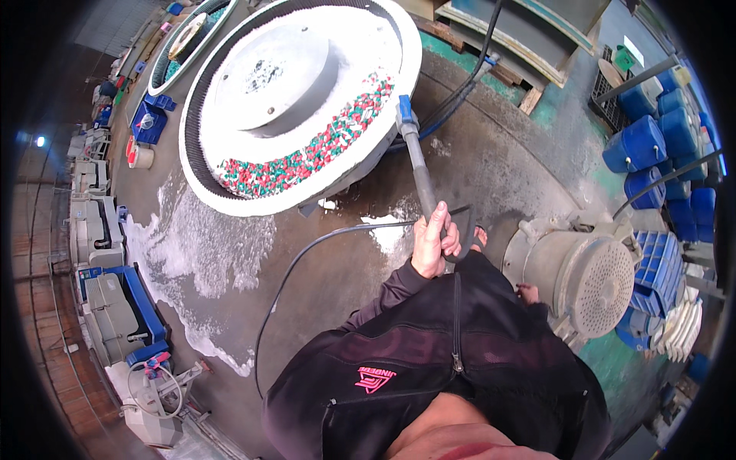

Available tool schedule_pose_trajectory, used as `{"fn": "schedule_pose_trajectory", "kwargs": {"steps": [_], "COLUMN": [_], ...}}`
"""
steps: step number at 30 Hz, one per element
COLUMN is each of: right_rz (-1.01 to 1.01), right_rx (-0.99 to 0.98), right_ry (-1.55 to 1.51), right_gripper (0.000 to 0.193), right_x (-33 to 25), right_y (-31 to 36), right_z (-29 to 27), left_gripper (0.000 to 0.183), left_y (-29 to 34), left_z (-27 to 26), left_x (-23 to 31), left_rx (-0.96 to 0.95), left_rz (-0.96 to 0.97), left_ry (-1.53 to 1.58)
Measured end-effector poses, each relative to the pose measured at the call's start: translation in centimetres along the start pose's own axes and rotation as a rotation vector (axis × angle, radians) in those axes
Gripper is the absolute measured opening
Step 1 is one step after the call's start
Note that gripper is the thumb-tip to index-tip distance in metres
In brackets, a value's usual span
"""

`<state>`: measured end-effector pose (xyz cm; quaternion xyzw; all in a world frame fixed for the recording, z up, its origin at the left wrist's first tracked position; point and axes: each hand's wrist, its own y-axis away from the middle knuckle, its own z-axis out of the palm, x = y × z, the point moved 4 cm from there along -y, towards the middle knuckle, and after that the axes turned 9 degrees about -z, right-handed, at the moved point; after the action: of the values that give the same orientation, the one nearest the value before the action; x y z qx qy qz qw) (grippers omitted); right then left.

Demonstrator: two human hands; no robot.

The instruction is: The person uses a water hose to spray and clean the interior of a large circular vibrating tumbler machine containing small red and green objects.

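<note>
My left hand point(435, 244) is closed around a grey pipe wand point(421, 175) with a blue valve handle point(406, 113) near its far end. The wand points up at the rim of a large round tub point(412, 54). White foam point(376, 38) covers much of the tub's inside, around a raised centre dome point(295, 57). Small red, green and white pieces point(307, 165) lie in a curved band along the near side. My right hand point(527, 293) is low beside a cylindrical machine with a perforated round lid point(604, 285); its fingers are mostly hidden.
A black hose point(295, 257) curves over the wet floor to my left, near spilled foam point(195, 253). Blue drums point(636, 146) and blue crates point(658, 264) stand at right. A second round tub point(159, 77) is at far left, with a blue bin point(149, 121) near it.
</note>
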<state>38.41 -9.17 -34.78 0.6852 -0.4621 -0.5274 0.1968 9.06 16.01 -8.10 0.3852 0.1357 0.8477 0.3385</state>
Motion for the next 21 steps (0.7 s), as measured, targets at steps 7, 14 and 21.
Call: {"fn": "schedule_pose_trajectory", "kwargs": {"steps": [7, 14, 21], "right_rz": [-0.469, -0.765, -0.742], "right_rx": [0.472, 0.548, 0.705], "right_ry": [-0.383, -0.409, -0.389], "right_gripper": [0.032, 0.027, 0.026], "right_x": [-0.7, -7.2, -11.0], "right_y": [-6.4, -11.3, -10.7], "right_z": [-9.1, -23.8, -31.8], "left_gripper": [0.037, 0.042, 0.043], "left_y": [-6.8, -17.3, -24.2], "left_z": [8.4, 17.4, 20.7], "left_x": [-3.5, -5.9, -3.1], "left_rx": [-0.069, 0.091, 0.265], "left_rz": [0.027, 0.183, 0.370], "left_ry": [0.083, 0.164, 0.134]}}
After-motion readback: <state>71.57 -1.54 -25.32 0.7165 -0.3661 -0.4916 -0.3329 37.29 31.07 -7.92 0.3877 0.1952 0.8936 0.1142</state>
